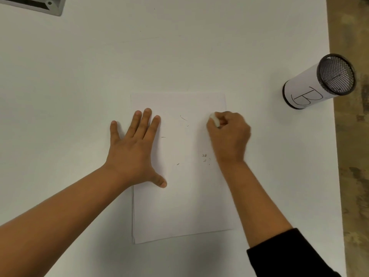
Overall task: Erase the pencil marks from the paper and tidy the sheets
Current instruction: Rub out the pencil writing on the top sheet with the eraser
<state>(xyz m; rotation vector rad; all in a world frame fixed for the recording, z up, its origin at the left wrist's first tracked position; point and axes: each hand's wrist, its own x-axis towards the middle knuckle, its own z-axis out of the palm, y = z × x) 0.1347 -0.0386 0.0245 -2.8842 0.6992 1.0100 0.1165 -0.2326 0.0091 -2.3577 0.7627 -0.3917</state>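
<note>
A white sheet of paper (185, 206) lies on the white table, with the edges of more sheets showing under it along its left side. Faint pencil marks and eraser crumbs (204, 156) dot its upper half. My left hand (135, 148) lies flat with spread fingers on the sheet's left edge, pressing it down. My right hand (229, 134) is curled round a white eraser (215, 120), whose tip touches the paper near the upper right corner.
A black mesh cup (317, 82) wrapped in white paper marked "B" stands at the table's right edge. The table (179, 47) ends on the right, with brown floor beyond. A grey fixture (40, 5) sits at the far left corner.
</note>
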